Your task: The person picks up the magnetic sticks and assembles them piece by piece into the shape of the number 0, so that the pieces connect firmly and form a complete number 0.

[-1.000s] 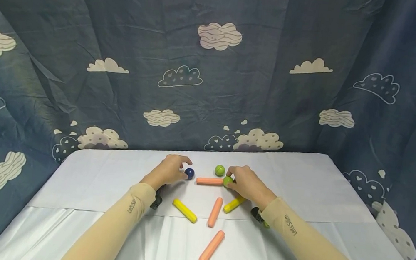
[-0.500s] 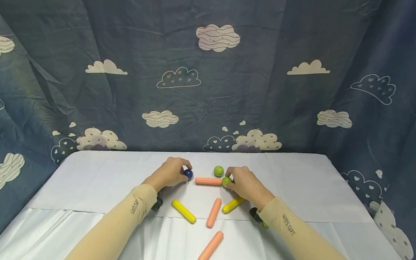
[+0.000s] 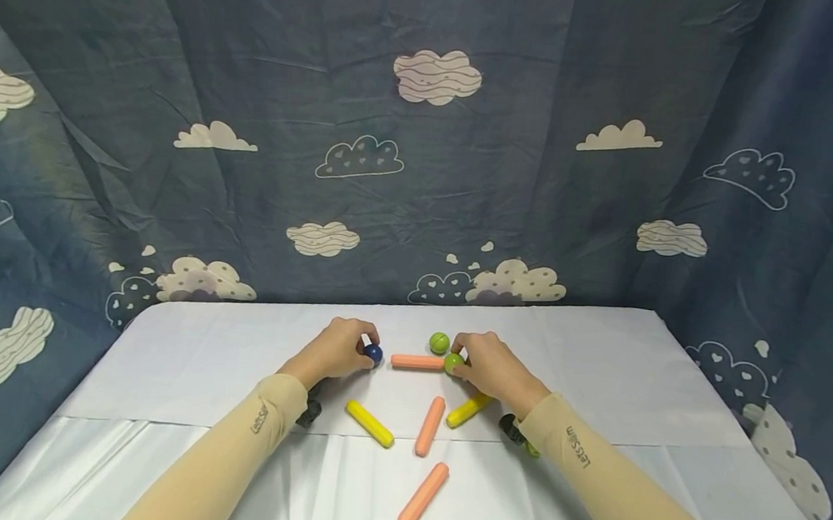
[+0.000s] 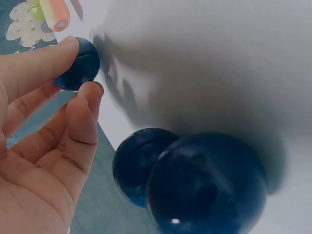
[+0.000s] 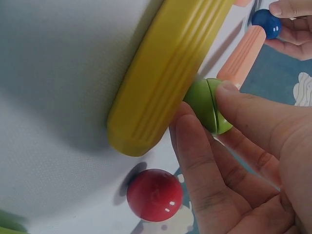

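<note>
My left hand point(image 3: 336, 348) pinches a dark blue ball point(image 4: 84, 66) between thumb and fingertips, just left of an orange ridged stick point(image 3: 417, 362). The ball and the stick's left end are apart. At the stick's right end, my right hand point(image 3: 494, 368) pinches a green ball point(image 5: 207, 105) with a groove round it. That ball appears to touch the stick's end. Behind the stick lies another green ball point(image 3: 439, 343). Two more blue balls, a near one point(image 4: 207, 185) and one beside it point(image 4: 139, 163), show by my left wrist; my arm hides them in the head view.
A yellow stick point(image 3: 370, 423) lies front left, another yellow stick point(image 3: 468, 411) beside my right hand. Two orange sticks, one in the middle point(image 3: 430, 426) and one nearer point(image 3: 423, 497), lie between my arms. A red ball point(image 5: 155, 195) sits near my right hand on the white cloth point(image 3: 587, 360).
My left fingers have closed round the blue ball and drawn it slightly left and nearer to me, away from the orange stick. The right hand stays at the green ball.
</note>
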Motion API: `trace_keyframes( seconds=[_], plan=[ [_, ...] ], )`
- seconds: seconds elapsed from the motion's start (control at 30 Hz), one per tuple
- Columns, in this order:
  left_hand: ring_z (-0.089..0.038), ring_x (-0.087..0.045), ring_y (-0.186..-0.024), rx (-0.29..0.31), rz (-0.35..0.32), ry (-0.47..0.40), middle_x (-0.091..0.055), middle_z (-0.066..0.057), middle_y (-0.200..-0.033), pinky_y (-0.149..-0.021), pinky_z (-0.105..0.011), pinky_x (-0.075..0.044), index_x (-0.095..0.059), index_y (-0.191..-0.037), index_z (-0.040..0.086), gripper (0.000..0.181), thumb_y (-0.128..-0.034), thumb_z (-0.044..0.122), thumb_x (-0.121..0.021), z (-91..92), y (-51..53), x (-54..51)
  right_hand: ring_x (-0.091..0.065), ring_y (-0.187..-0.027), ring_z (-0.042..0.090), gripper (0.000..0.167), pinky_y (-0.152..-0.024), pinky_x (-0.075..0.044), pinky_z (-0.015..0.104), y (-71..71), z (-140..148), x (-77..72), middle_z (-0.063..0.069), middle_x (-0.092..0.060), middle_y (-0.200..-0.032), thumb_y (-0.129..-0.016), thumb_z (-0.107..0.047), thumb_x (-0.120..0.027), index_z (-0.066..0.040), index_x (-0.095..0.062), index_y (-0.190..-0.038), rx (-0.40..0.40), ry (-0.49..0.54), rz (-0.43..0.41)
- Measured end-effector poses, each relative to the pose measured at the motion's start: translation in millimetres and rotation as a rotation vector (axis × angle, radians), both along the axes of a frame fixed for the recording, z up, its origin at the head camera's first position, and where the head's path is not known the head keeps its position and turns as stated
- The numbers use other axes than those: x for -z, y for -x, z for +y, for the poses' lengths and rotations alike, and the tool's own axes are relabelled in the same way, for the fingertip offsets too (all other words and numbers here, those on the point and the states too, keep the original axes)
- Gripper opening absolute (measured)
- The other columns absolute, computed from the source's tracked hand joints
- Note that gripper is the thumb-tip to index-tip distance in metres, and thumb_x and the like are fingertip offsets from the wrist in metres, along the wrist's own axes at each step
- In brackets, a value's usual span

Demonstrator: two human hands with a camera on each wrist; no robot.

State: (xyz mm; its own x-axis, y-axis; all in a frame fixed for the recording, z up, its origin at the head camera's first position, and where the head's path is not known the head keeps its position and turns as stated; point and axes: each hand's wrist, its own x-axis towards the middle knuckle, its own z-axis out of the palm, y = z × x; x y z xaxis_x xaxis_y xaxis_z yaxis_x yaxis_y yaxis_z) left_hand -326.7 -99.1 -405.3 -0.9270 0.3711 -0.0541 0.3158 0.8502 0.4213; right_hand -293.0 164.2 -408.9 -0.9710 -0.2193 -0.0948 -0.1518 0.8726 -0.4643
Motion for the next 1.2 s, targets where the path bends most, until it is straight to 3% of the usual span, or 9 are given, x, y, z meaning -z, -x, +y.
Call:
trace_keyframes(
  seconds=[0.5,1.2],
  plan=[
    [-0.017,-0.06,-0.078,0.022,-0.005,-0.024,-0.069,-0.003,-0.087,-0.074,-0.031,-0.051,-0.075,-0.117,0.011,0.028,-0.0914,0.011,-0.086,3.1,-8.2,1.3,-0.061,-0.071,0.017,0.026,-0.061,-0.052,0.024,2.0,-0.3,1.6,0.006,-0.067,-0.085,-0.099,-0.014,-0.078,-0.006,-0.072,-0.123,0.019,0.001,-0.027],
    [-0.017,-0.06,-0.078,0.011,-0.008,-0.021,-0.07,-0.005,-0.088,-0.073,-0.031,-0.051,-0.073,-0.118,0.01,0.029,-0.0916,0.011,-0.086,4.4,-9.0,2.0,-0.062,-0.07,0.017,0.034,-0.061,-0.052,0.025,5.1,-2.3,2.5,0.007,-0.069,-0.086,-0.098,-0.014,-0.079,-0.007,-0.069,-0.129,0.005,-0.005,-0.02]
  ],
)
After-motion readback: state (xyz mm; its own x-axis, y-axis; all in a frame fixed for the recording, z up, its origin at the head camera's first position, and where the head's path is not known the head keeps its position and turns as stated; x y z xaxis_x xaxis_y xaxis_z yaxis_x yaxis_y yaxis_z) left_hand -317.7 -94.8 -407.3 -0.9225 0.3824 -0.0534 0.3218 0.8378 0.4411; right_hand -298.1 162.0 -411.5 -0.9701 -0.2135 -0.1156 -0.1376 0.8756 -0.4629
